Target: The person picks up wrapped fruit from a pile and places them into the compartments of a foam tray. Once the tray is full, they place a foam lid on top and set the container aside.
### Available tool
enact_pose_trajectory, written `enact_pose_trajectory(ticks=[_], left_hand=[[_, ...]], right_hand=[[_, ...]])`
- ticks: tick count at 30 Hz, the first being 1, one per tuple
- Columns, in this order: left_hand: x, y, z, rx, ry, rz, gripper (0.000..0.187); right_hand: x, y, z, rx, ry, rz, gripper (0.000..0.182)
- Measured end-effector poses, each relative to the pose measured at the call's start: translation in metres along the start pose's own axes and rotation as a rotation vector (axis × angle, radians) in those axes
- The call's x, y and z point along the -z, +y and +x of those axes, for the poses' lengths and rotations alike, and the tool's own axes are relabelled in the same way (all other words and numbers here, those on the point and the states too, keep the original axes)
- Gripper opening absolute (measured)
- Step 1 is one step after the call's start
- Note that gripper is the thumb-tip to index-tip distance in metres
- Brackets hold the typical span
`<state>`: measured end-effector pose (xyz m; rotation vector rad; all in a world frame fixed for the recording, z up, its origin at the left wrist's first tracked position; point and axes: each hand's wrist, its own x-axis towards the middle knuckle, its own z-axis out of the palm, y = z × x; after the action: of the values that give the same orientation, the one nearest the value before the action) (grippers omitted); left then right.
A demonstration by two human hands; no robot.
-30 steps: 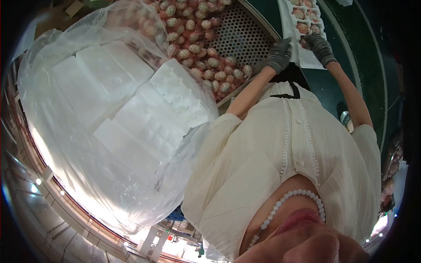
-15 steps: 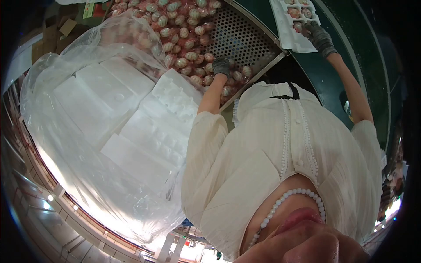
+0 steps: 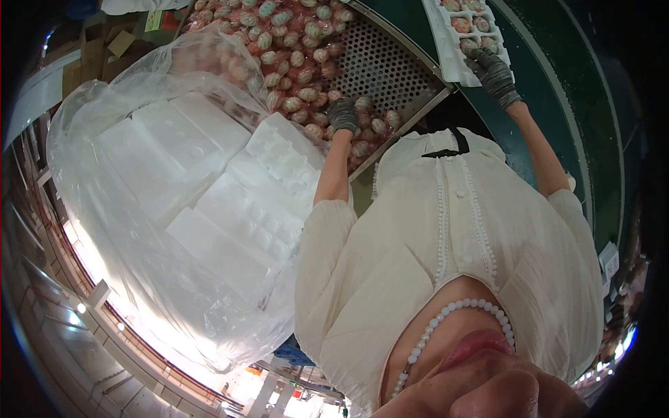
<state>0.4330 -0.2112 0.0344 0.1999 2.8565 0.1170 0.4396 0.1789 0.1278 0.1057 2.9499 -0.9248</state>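
Observation:
My left hand [image 3: 343, 115], in a grey glove, reaches into a pile of round pink-and-white wrapped pieces [image 3: 293, 59]. Its fingers curl down among them, and whatever they hold is hidden. At the upper right, my right hand [image 3: 493, 73], also gloved, lies over the near end of a white foam tray [image 3: 453, 63]. Its fingers are apart, beside a round piece [image 3: 489, 44] sitting in one of the tray's cells. Several more such pieces fill the cells farther up.
The pile rests in a metal bin with a perforated floor [image 3: 383, 63]. At left, a large clear plastic bag [image 3: 77, 146] holds stacked white foam trays [image 3: 230, 216]. A green conveyor surface [image 3: 550, 90] runs along the right, under the filled tray. Cardboard boxes [image 3: 115, 59] stand at the upper left.
My right hand has drawn back slightly toward me, and two pieces now show in the row where it was. My left hand has shifted slightly left over the pile.

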Motion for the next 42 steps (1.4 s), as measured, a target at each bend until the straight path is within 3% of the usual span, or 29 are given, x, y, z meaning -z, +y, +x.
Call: enact_pose_trajectory(ticks=[2,3,5,9,12,14,18,20,21,22,24,25,30,32,34,36,38,40,41,42], left_hand=[[-0.009,0.006,-0.005,-0.211,0.133,0.224,0.012],[-0.013,0.005,-0.003,-0.214,0.136,0.227,0.012],[-0.029,0.003,0.003,-0.250,-0.050,0.354,0.014],[-0.031,-0.011,0.003,-0.326,-0.087,0.283,0.016],[-0.001,-0.006,-0.018,-0.195,-0.023,0.136,0.016],[0.001,-0.011,-0.031,-0.284,0.166,-0.031,0.015],[0.011,-0.007,-0.035,-0.252,0.363,-0.054,0.019],[0.019,0.011,-0.032,-0.041,0.288,-0.734,0.018],[0.026,0.025,-0.031,0.066,0.269,-0.918,0.015],[0.037,0.039,-0.026,0.052,0.268,-0.919,0.015],[0.060,0.070,-0.015,0.115,0.148,-1.331,0.017],[0.071,0.086,-0.012,0.147,0.018,-1.526,0.012],[0.083,0.155,0.011,0.040,-0.053,-1.462,0.003],[0.081,0.166,0.024,-0.117,0.030,-1.401,0.002],[0.064,0.163,0.041,-0.131,0.050,-1.359,0.003],[0.049,0.158,0.058,-0.062,0.253,-1.080,0.004],[0.056,0.165,0.060,-0.063,0.362,-1.067,0.008],[0.089,0.179,0.055,-0.098,0.346,-0.879,0.013],[0.096,0.184,0.057,-0.090,0.251,-0.875,0.018],[0.106,0.192,0.056,-0.090,0.255,-0.875,0.018]], right_hand=[[-0.003,-0.005,0.002,0.136,0.000,0.066,0.026],[-0.004,-0.007,0.003,0.135,0.005,0.068,0.026],[-0.006,-0.003,0.001,0.190,0.004,0.037,0.026],[0.002,0.008,-0.006,0.170,-0.013,-0.044,0.026],[0.007,0.011,-0.012,0.119,-0.005,-0.089,0.026],[0.002,0.006,-0.015,0.069,-0.039,0.191,0.024],[-0.020,-0.028,-0.020,0.079,-0.027,0.421,0.022],[-0.024,-0.044,-0.017,0.028,-0.189,0.587,0.020],[-0.032,-0.047,-0.014,0.004,-0.279,0.753,0.025],[-0.040,-0.049,-0.014,0.003,-0.266,0.752,0.025],[-0.052,-0.055,-0.011,0.227,-0.057,0.620,0.035],[-0.057,-0.054,-0.010,0.162,-0.126,0.700,0.044],[-0.042,-0.041,-0.001,-0.065,-0.268,1.088,0.045],[-0.033,-0.038,0.001,-0.193,-0.425,1.329,0.046],[-0.037,-0.048,0.000,-0.314,-0.387,1.367,0.047],[-0.049,-0.059,0.002,-0.381,-0.289,1.195,0.050],[-0.061,-0.060,0.006,-0.452,-0.257,1.206,0.050],[-0.064,-0.052,0.008,-0.529,-0.349,1.554,0.045],[-0.010,-0.075,0.000,-0.688,-0.347,1.766,0.039],[-0.010,-0.070,0.002,-0.685,-0.349,1.765,0.039]])
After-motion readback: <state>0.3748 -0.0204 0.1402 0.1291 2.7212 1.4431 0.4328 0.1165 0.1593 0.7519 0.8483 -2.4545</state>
